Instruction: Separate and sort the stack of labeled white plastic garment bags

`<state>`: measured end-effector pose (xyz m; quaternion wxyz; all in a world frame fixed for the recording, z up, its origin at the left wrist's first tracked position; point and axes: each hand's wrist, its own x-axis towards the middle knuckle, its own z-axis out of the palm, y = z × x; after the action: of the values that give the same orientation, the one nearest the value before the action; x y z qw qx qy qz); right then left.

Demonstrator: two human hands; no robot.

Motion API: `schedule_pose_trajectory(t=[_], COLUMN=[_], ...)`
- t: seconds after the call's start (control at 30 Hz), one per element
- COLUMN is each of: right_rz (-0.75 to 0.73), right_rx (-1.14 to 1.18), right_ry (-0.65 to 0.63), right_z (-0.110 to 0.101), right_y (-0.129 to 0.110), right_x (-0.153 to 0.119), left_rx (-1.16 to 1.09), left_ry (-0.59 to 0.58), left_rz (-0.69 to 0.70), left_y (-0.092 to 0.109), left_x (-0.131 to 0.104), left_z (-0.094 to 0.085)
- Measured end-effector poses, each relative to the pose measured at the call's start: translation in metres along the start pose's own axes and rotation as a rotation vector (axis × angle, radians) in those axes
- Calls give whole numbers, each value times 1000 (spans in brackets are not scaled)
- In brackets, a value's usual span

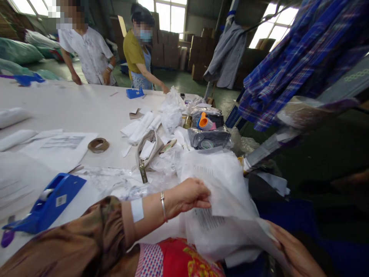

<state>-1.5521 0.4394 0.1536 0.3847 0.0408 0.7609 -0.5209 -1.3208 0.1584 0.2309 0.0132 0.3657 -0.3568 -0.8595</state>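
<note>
My left hand (191, 196) pinches the near-left edge of a translucent plastic bag (230, 215) with its fingertips. To the lower right, my right hand (294, 246) grips the bag's other side, its fingertips partly covered by the film. The sheet is stretched between both hands. Below it lies a stack of similar white bags (219, 169) with printed dark lines, at the right end of the table. A silver bracelet (163, 206) and a white patch (137, 210) are on my left forearm.
On the white table (86, 104) lie a blue tape dispenser (57, 200), a brown tape roll (98, 145), an open pouch (150, 148) and crumpled plastic (171, 111). Two people stand across the table. A slanted metal post (268, 148) and a hanging plaid shirt (276, 65) are at right.
</note>
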Motion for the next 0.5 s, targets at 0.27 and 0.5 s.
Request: schedule_pose_trajectory(t=[0.27, 0.5], right_rz=[9, -5], right_rx=[-289, -492], right_ry=[-105, -182], right_z=[2, -2], right_y=[52, 49], right_x=[27, 15], left_rx=[-238, -305], left_ry=[-102, -225], left_rz=[-144, -204], left_y=[-88, -87], left_x=[6, 21], left_z=[-72, -77])
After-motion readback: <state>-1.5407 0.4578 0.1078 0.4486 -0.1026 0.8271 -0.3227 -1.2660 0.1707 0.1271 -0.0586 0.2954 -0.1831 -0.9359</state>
